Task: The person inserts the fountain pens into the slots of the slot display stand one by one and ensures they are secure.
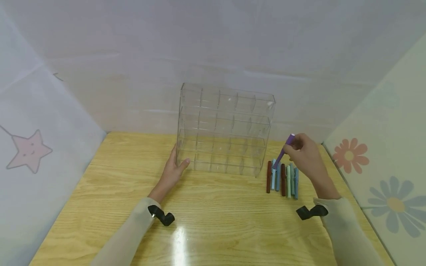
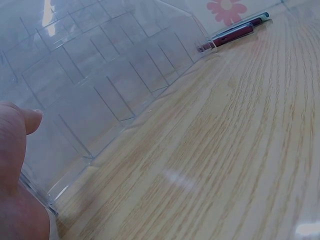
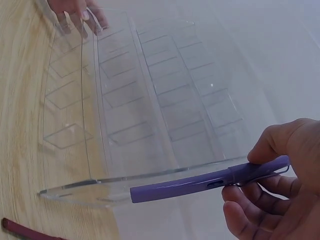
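A clear plastic organizer (image 1: 229,135) with rows of small compartments stands at the back of the table, its open front facing me. My left hand (image 1: 170,174) grips its lower left side, thumb in front and fingers behind the wall. My right hand (image 1: 307,159) pinches a purple pen (image 3: 185,189) between thumb and fingers, just right of the organizer. In the head view the pen is tilted above a row of pens. That row includes a dark red pen (image 1: 269,177), a light green pen (image 1: 288,181) and a blue pen (image 1: 296,184).
The wooden table (image 1: 206,210) shines with a light reflection near its front. A pale cloth wall (image 1: 143,74) rises behind the organizer. Side panels carry a pink star (image 1: 30,150) on the left and flowers (image 1: 351,156) on the right.
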